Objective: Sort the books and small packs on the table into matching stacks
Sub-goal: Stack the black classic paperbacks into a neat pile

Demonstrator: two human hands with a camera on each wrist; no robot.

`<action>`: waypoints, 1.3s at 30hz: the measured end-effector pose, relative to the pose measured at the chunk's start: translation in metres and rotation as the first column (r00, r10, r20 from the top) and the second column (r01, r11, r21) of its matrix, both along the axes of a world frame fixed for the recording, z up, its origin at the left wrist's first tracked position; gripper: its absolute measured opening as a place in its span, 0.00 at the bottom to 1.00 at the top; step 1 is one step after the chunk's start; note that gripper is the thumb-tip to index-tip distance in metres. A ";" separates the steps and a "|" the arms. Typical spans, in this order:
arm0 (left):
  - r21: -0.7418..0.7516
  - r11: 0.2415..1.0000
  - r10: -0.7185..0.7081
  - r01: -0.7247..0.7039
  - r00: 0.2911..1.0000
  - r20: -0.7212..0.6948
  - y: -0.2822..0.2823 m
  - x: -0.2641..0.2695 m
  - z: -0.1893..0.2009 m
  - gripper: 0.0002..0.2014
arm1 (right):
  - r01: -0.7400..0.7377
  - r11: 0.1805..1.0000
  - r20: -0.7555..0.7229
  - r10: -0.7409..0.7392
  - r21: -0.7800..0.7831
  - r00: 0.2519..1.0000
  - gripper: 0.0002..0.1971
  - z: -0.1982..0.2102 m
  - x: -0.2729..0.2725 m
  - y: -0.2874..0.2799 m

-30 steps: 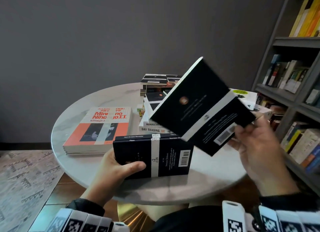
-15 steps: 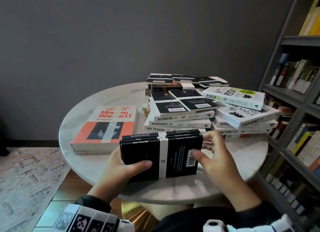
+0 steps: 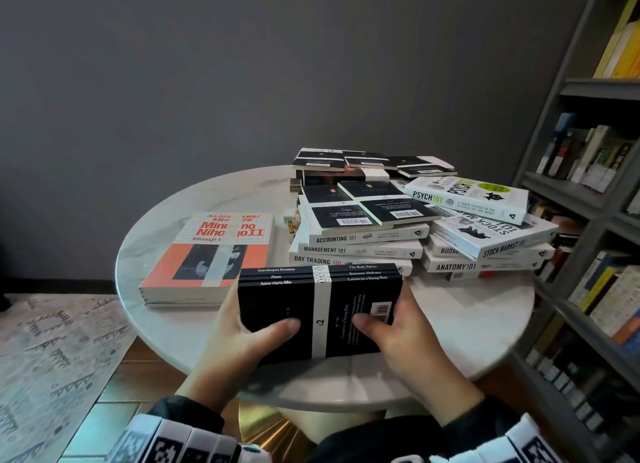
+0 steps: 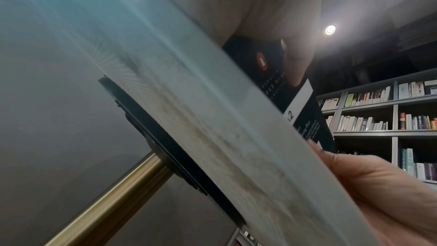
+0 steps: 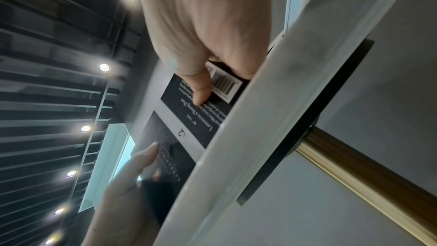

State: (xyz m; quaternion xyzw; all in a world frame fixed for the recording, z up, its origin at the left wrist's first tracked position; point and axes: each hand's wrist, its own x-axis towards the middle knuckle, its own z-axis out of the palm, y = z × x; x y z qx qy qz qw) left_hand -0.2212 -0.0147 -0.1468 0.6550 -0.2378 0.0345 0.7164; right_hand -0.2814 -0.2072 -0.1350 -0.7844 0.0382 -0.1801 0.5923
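Three thin black paperbacks [image 3: 318, 310], spines aligned, lie stacked at the near edge of the counter [image 3: 467, 324], just in front of the white 101-series pile [image 3: 360, 244]. The left hand [image 3: 242, 327] and right hand [image 3: 398, 327] each clasp a short end, thumbs on the top cover, fingers curled beneath. The books look light, stiff and glossy, likely to slide apart; gripping both ends suits them. Left of the pile: a few orange textbooks [image 3: 207, 254], exact count unclear.
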 end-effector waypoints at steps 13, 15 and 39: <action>0.020 0.997 -0.069 0.071 0.994 -0.085 -0.002 0.001 0.002 0.19 | 0.215 0.867 -0.060 -0.211 0.449 0.976 0.12 0.073 0.034 -0.070; 0.012 0.998 -0.060 0.061 0.994 -0.088 -0.001 0.001 0.001 0.19 | 0.339 0.860 -0.225 -0.270 0.381 0.936 0.11 0.078 0.051 -0.075; 0.038 0.997 -0.059 0.063 0.995 -0.082 -0.001 0.002 0.002 0.19 | 0.506 0.858 -0.322 -0.457 0.086 0.829 0.20 0.068 0.111 -0.074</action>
